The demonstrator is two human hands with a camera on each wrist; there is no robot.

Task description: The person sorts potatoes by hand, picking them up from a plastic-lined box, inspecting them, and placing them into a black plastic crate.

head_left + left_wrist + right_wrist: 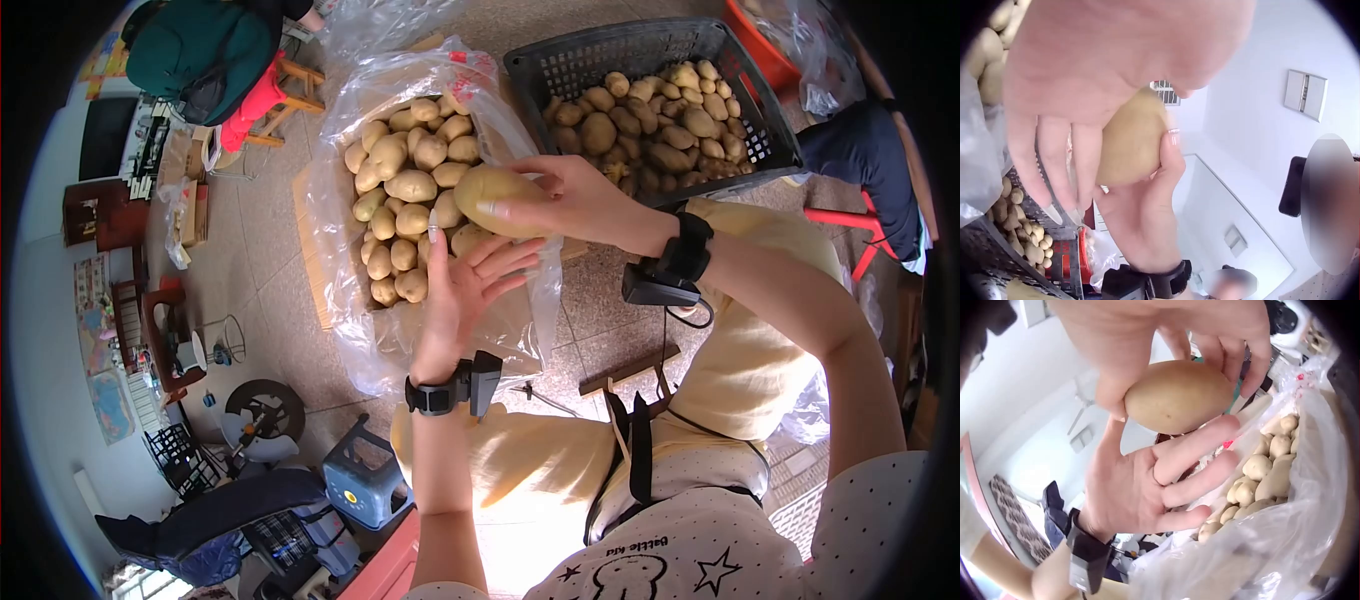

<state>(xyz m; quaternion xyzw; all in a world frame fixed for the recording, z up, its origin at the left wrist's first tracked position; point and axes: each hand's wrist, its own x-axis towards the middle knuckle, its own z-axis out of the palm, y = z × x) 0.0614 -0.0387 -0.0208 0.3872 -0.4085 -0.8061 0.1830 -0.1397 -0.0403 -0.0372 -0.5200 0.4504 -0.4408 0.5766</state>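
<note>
A large potato (pixel 492 201) is gripped by the right hand (pixel 575 203) above the plastic-lined box of potatoes (pixel 411 185). The left hand (pixel 462 290) is just below it, palm up with its fingers extended. In the right wrist view the potato (pixel 1179 397) lies between the right hand's thumb and fingers, and the left hand (pixel 1141 484) spreads beneath it. The left wrist view shows the potato (pixel 1132 140) behind the left hand (pixel 1104 69), with the right hand (pixel 1147 219) holding its far side.
A black crate (pixel 680 188) with more potatoes stands right of the lined box, a red container (pixel 765 50) behind it. A blue stool (pixel 365 480) stands at the lower left. Another person sits on a red stool (pixel 868 225) at right; someone is partly visible at the top left.
</note>
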